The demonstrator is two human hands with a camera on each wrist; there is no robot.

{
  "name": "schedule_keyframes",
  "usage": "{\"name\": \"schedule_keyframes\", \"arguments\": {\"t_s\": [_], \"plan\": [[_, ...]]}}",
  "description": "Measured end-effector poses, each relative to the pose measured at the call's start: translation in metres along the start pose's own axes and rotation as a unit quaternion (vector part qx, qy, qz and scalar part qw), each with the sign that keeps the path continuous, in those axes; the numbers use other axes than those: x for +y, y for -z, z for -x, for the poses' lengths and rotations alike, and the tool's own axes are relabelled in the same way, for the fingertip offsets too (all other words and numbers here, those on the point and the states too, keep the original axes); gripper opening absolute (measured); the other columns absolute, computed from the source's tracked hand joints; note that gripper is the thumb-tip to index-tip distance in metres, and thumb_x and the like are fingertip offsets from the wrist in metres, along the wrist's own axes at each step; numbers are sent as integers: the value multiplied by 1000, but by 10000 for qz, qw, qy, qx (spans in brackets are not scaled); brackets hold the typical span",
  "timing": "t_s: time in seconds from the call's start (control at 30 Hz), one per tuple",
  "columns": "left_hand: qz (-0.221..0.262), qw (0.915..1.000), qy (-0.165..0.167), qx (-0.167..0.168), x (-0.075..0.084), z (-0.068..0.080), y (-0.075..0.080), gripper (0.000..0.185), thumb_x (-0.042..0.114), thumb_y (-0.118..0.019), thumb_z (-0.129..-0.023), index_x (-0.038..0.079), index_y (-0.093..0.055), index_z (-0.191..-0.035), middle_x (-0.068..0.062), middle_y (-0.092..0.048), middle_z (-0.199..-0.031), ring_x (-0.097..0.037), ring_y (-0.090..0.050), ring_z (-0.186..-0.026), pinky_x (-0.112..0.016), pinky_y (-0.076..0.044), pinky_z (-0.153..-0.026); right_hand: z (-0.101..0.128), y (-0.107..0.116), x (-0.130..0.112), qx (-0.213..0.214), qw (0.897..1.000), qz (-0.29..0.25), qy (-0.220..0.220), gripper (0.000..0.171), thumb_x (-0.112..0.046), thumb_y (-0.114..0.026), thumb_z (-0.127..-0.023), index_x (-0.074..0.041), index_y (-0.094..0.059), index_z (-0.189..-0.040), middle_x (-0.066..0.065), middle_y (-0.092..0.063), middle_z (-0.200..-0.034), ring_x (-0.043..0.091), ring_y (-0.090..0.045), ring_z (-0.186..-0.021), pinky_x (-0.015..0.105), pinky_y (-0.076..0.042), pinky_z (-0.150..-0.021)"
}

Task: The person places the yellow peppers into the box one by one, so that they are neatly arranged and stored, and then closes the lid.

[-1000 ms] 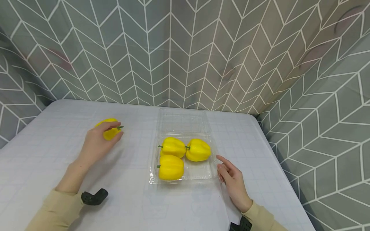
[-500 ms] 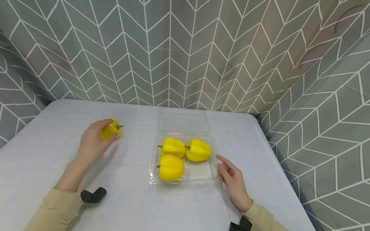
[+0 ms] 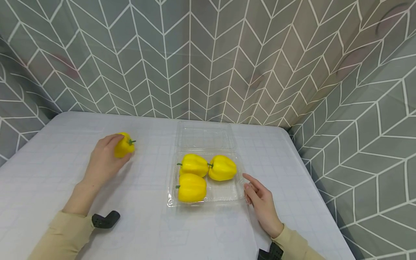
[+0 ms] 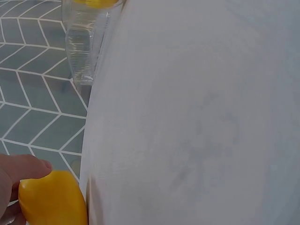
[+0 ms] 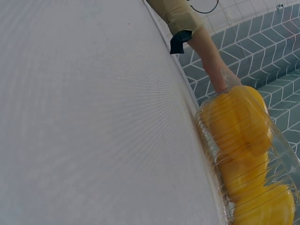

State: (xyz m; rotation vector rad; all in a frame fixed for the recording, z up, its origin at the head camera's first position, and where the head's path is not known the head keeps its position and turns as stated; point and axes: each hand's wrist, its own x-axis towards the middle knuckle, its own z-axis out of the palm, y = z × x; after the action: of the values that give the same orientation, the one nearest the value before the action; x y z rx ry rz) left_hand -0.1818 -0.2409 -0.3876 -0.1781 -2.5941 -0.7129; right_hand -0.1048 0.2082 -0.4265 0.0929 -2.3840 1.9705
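A yellow bell pepper (image 3: 124, 146) with a green stem is gripped between the thumb and fingers of my left hand (image 3: 103, 159), at the table's left side. The left wrist view shows part of the same bell pepper (image 4: 54, 199) under a fingertip. Three more lie in a clear plastic clamshell box (image 3: 224, 194): one back left (image 3: 194, 165), one back right (image 3: 222, 168), one front left (image 3: 192, 188). My right hand (image 3: 263, 206) rests at the box's right wall, index finger extended along it, other fingers loosely bent.
The box's clear lid (image 3: 206, 137) lies folded back behind its base. A white cloth-like cover (image 3: 146, 216) spreads over the table (image 3: 292, 173). Grey curtains (image 3: 201, 61) with white chevron lines hang behind and at both sides.
My left hand has drawn slightly left, and the bell pepper in it has turned so more of its stem end shows. The right hand and the box stay where they were.
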Motion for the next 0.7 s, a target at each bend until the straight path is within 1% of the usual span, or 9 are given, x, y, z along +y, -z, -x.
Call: {"name": "schedule_keyframes", "arguments": {"t_s": [0.23, 0.57, 0.7], "plan": [[-78, 9999, 55, 121, 0, 0, 0, 57, 8, -76, -72, -10, -51, -121, -27, -47, -127, -45, -40, -117, -60, -35, -97, -1, 0, 1, -15, 10000, -11, -31, 39, -27, -55, -94, -14, -52, -132, 7, -47, -71, 15, -44, -61, 28, -41, -52], [-79, 9992, 257, 304, -1, 3, 2, 59, 11, -77, -74, -8, -49, -122, -27, -47, -127, -45, -41, -117, -62, -34, -96, -1, 1, 1, -42, 10000, -35, 16, 39, -25, -54, -95, -13, -52, -132, 6, -46, -71, 14, -44, -61, 29, -42, -53], [-141, 9986, 385, 326, -2, 4, 2, 58, 14, -76, -75, -8, -49, -122, -28, -48, -126, -46, -42, -114, -63, -35, -95, -1, 2, 2, -30, 10000, 21, 61, 38, -24, -54, -95, -13, -52, -132, 6, -46, -71, 14, -43, -60, 29, -41, -53]]}}
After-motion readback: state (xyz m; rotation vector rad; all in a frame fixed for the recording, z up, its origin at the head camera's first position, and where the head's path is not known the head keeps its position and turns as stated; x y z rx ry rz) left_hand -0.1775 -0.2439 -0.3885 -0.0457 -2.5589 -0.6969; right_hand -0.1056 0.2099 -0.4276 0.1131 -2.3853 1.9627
